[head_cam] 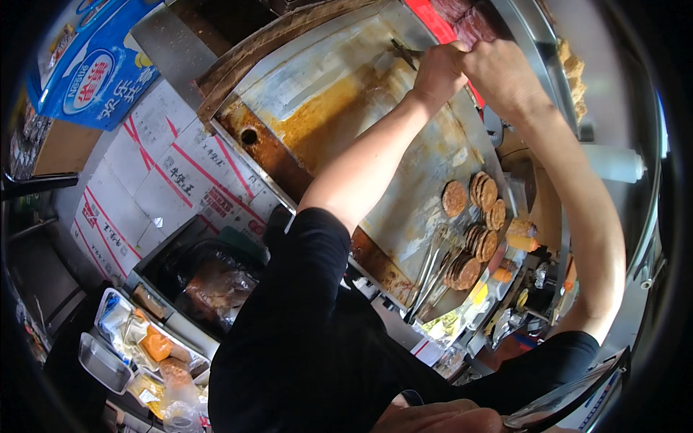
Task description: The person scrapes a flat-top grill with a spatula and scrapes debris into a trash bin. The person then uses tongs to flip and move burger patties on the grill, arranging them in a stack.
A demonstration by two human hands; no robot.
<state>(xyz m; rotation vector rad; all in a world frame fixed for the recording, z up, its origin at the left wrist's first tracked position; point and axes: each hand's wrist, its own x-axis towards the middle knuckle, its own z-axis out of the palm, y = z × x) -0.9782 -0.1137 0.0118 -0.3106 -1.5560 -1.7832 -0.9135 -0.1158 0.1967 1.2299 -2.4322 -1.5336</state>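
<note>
My left hand (439, 71) is closed around the handle of a dark scraper (404, 53), whose blade is at the far part of a flat-top griddle (373, 135). Against it, my right hand (499, 76) is curled with its knuckles up; the fingers are hidden, so I cannot tell whether it grips the handle too. Brown grease covers part of the griddle. Several cooked patties (464, 270), mostly stacked, sit along its right side, with one single patty (454, 198) apart from them. Metal tongs (430, 265) lie beside the stacks.
Red packaging with raw meat (476, 21) lies just beyond my hands. Squeeze bottles (522, 242) stand right of the griddle, and a larger clear bottle (614, 163) farther out. White cartons (178, 168) stand at left. A tray of packaged food (157, 341) is at lower left.
</note>
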